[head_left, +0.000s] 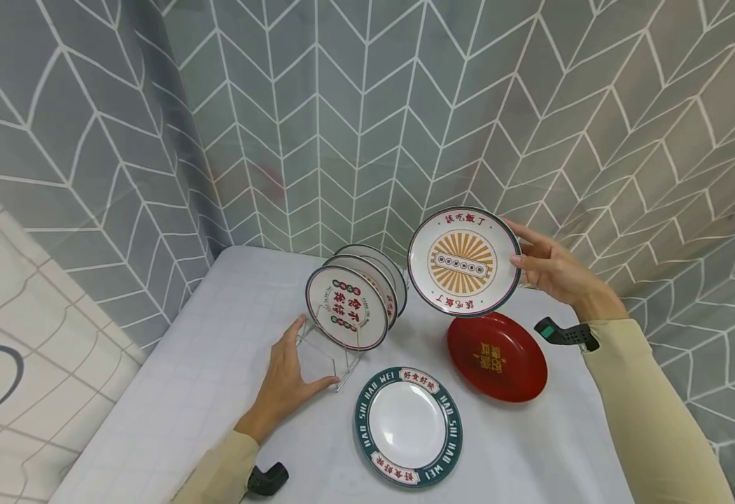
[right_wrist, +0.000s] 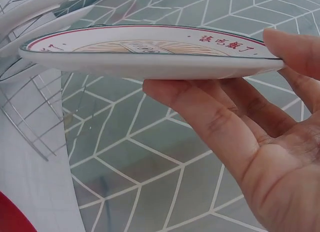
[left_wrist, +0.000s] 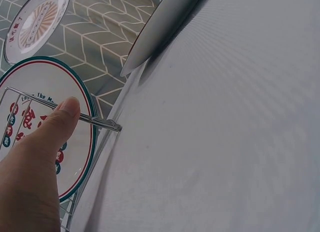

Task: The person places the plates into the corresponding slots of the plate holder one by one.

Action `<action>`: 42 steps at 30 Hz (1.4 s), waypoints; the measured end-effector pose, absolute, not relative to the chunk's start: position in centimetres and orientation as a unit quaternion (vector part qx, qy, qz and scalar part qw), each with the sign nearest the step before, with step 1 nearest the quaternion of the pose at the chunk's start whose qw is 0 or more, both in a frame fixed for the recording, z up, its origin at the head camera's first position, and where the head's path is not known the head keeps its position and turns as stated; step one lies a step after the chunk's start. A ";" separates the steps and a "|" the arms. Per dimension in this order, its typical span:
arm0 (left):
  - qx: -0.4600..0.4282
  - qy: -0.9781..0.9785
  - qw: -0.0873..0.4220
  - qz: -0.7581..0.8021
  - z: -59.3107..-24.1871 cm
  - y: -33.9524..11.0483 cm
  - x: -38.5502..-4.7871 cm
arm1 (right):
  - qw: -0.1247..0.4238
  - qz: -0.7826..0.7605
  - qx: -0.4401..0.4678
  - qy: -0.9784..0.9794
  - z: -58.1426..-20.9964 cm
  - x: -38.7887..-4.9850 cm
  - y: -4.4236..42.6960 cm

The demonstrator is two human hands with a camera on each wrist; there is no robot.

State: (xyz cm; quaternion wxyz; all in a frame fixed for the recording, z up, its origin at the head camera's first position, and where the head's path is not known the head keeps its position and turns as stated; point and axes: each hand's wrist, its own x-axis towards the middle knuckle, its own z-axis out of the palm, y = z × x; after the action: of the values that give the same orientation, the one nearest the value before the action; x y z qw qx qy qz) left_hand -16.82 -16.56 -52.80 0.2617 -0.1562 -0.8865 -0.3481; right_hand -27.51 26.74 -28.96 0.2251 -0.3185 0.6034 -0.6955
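Observation:
My right hand (head_left: 556,269) holds up a white plate (head_left: 463,262) with a yellow sunburst and red characters, thumb on its rim and fingers beneath. In the right wrist view that plate lies nearly edge-on, clear of the table. My left hand (head_left: 288,374) grips the near end of a wire dish rack (head_left: 346,371), its thumb (left_wrist: 65,117) against a metal bar in the left wrist view. Several plates stand on edge in the rack. The nearest, a white plate (head_left: 325,318), bears red and green lettering and a dark green rim.
A white plate with a broad green lettered rim (head_left: 362,420) lies flat on the white-covered table (head_left: 235,315), near the rack. To its right is a red oval dish (head_left: 519,364) with gold characters. A patterned grey curtain (head_left: 355,126) hangs behind the table.

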 end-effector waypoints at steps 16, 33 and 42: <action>-0.143 -0.890 0.254 -0.351 -52.5 -16.7 -16.6 | 0.205 -0.635 -0.264 0.696 -26.2 -32.5 23.3; -0.141 -0.894 0.247 -0.347 -52.6 -16.5 -16.5 | 0.182 -0.565 -0.177 0.785 -26.9 -35.9 19.7; -0.135 -0.898 0.243 -0.340 -52.9 -16.5 -16.6 | 0.213 -0.522 -0.175 0.807 -30.5 -36.6 17.8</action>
State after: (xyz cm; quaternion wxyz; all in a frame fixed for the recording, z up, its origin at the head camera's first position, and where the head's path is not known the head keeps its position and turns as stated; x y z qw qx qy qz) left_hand -16.57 -16.48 -52.85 0.2435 -0.1351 -0.8984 -0.3397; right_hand -36.59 17.78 -30.55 0.2126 -0.1749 0.8073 -0.5221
